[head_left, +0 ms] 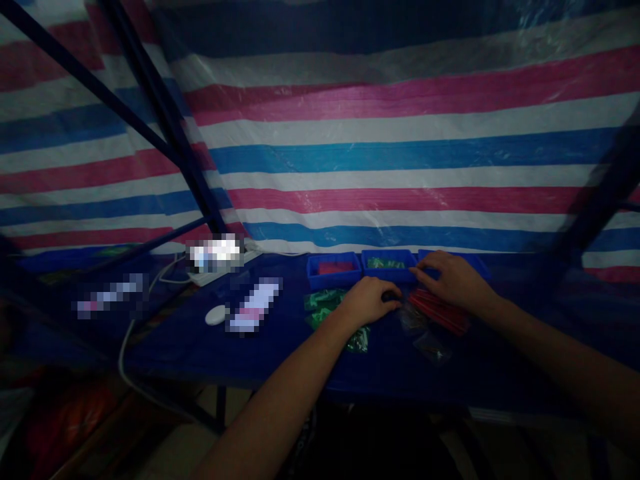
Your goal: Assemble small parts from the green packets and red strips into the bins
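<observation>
My left hand [370, 301] hovers over the middle of the blue table, beside green plastic packets [325, 300]. Its thumb and index finger curve with a dark gap between them, and I make out nothing held there. Just to the right, my right hand [450, 279] is in front of a blue tray [475, 261], fingers drawn together in a pinch; anything in them is too small to tell. Below it lies a bundle of red strips or packets [443, 312]. Small clear bags [433, 348] lie nearer the front edge.
Along the back stand a blue tray with red contents [309, 270] and another with green contents [364, 263]. To the left are a white oval object [217, 315], a blurred-out phone-like item [255, 305] and a power strip [220, 270] with cables. A striped tarp [400, 157] hangs behind.
</observation>
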Tool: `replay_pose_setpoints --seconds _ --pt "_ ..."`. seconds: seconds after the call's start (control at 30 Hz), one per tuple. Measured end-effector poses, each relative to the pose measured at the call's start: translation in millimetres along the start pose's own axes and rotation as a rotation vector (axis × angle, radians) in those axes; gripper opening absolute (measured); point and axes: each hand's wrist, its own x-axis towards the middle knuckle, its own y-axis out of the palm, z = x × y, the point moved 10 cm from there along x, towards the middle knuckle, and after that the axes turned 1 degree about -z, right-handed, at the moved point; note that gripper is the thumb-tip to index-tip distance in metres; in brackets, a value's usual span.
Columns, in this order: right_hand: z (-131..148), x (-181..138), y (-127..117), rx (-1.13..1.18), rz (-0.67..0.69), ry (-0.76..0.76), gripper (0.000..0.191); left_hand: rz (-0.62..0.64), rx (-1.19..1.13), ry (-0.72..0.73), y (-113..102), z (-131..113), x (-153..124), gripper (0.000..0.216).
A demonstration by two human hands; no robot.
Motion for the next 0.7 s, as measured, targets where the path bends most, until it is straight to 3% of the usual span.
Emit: replay_pose_setpoints --seconds 0.17,0.33,0.4,0.53,0.7 --pt "0.0 -0.2 0.3 0.014 -0.003 -0.001 0.031 -0.038 -0.168 -0.14 8.8 13.5 3.5 0.012" --pt "1.2 -0.3 -3.7 0.045 -0.032 0.005 0.027 -0.058 -0.128 -0.086 7.7 9.1 1.1 0.019" --pt "3.0 -0.4 -7.2 0.072 -0.057 0.003 0.025 -0.118 -0.048 -0.069 -4.8 8.6 -1.9 0.019" --pt "6.5 -1.1 -10.2 0.234 -0.089 0.027 0.024 -0.357 0.021 -0.041 -46.4 4.2 -9.7 0.014" --pt "17.6 -3.1 8.6 0.693 0.038 0.11 0.057 -0.483 -0.108 0.092 -67.4 -19.6 -12.7 0.013"
